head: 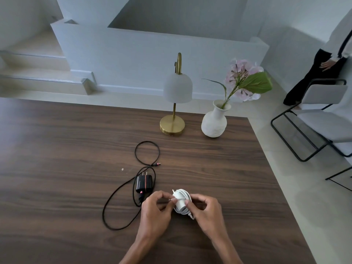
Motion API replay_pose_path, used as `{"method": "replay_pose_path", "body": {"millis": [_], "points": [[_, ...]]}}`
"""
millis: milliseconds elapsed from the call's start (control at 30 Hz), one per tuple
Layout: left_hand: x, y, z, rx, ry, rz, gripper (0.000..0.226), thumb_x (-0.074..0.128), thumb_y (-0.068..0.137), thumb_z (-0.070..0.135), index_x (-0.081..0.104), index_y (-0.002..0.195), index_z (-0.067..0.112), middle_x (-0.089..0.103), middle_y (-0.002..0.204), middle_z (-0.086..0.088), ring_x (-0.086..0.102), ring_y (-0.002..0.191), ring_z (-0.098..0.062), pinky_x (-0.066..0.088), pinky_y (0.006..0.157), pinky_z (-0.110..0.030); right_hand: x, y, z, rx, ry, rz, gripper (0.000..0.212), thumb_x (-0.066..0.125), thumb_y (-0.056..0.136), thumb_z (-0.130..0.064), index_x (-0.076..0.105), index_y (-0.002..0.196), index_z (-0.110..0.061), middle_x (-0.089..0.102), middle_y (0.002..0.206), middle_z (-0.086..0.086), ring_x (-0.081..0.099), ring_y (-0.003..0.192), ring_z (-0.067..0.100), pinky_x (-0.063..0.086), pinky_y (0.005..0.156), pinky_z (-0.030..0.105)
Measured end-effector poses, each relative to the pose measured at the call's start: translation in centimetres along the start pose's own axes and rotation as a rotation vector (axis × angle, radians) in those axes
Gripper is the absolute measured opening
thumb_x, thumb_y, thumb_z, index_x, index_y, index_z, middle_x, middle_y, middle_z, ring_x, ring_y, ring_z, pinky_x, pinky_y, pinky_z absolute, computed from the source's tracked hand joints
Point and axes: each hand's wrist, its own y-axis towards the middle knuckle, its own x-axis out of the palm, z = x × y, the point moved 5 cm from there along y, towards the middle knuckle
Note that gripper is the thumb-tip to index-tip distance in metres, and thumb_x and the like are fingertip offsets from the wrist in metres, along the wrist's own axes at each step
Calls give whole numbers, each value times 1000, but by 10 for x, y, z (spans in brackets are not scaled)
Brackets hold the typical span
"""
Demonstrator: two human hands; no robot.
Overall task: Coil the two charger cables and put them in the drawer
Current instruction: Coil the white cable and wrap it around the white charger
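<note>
The white charger [181,201] has its cable wound in loops around its plug block, and both hands hold it just above the dark wooden table [57,149]. My right hand [205,212] grips the bundle from the right, thumb across the block. My left hand [155,210] pinches the cable's end tip at the bundle's left side. The black charger [143,184] lies flat on the table to the left of my hands, prongs pointing away. Its black cable [122,189] sprawls loose in wide loops, the red-tipped end [158,164] lying beyond the block. No drawer is in view.
A brass lamp with a white shade [175,103] and a white vase with a pink flower [215,122] stand at the table's far side. A grey chair [323,119] sits off the right edge, with a person standing behind it. A tiny white speck [122,169] lies near the black cable.
</note>
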Motion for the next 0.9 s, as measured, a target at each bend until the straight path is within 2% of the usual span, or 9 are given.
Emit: {"method": "replay_pose_path", "body": {"millis": [133,300,400,533,600,733,800,900], "points": [[0,0,-6,-15,-49,8,14,78,82,-1,74,77,10,78,83,-1,77,73,-9,60,67,-19,1,0,0,4,-21,25,19,75,81,-32,81,97,-25,79,91,-18,72,90,-4,59,90,34],[0,1,-15,-39,-122,-16,18,74,85,-4,72,76,12,79,87,-1,78,76,-19,62,69,-28,0,-1,-3,-7,-38,80,15,72,84,-22,81,96,-22,79,89,-17,72,89,-4,58,89,31],[2,0,-17,-71,-185,-28,17,72,86,-6,70,76,7,78,84,1,75,71,-14,60,65,-21,0,0,-3,-11,-50,102,16,71,84,-22,81,97,-22,79,91,-17,72,91,-4,57,91,31],[3,0,-12,-81,-202,-76,9,72,87,-3,69,80,1,78,75,-5,72,65,-8,54,57,-14,-2,-1,-7,-32,-53,109,14,71,86,-19,80,96,-24,78,91,-20,70,91,-8,56,90,26],[4,3,-8,-66,-149,-106,7,73,88,3,70,81,5,79,74,-5,74,63,-11,53,56,-17,-4,-2,-8,-37,-43,99,14,70,88,-20,79,97,-25,78,92,-22,70,92,-8,55,89,24],[6,11,-7,-55,-64,-105,8,74,89,14,71,83,16,79,74,-4,77,67,-22,64,64,-41,-6,-5,-9,-33,3,36,14,70,90,-24,76,102,-28,77,96,-24,70,91,-6,56,87,22],[6,13,-4,-26,-25,-97,6,76,87,17,72,85,20,79,76,1,77,69,-18,64,63,-42,-7,-6,-11,-37,22,14,17,73,88,-27,73,104,-33,75,99,-26,69,94,-8,54,88,18],[4,12,5,19,17,-90,10,79,85,20,73,91,24,79,82,8,75,74,-7,63,63,-36,-6,-8,-11,-31,10,-11,33,78,83,-32,68,113,-34,74,105,-22,64,100,-12,52,91,14]]}}
